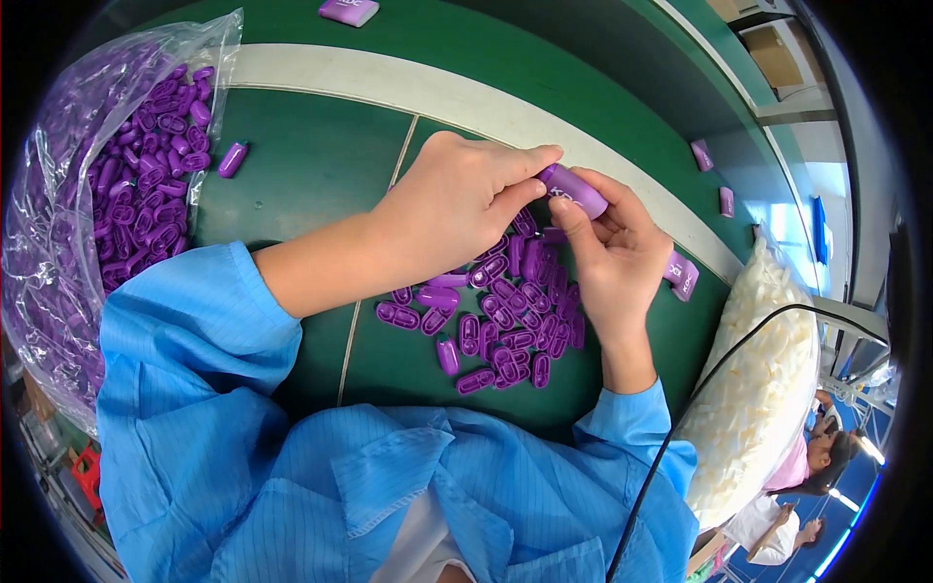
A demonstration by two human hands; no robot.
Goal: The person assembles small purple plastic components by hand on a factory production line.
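Observation:
Above the middle of the green table, a lilac rounded plastic case point(581, 194) with white lettering is pinched between the thumb and fingers of my right hand point(622, 257). My left hand point(476, 185) reaches in from the left, its index finger stretched out. Its thumb and fingertips press at the darker purple upper end of that case; whether a separate small part is between them I cannot make out. Below both hands lies a loose pile of small purple oval plastic shells point(515, 311), several with their hollow side up.
A clear plastic bag point(73, 185) full of purple shells stands at the left, one purple piece point(233, 158) beside it. Lilac cases lie at right point(682, 276) and beyond the white strip point(348, 11). A bag of cream pieces point(753, 389) and a black cable point(671, 437) are at right.

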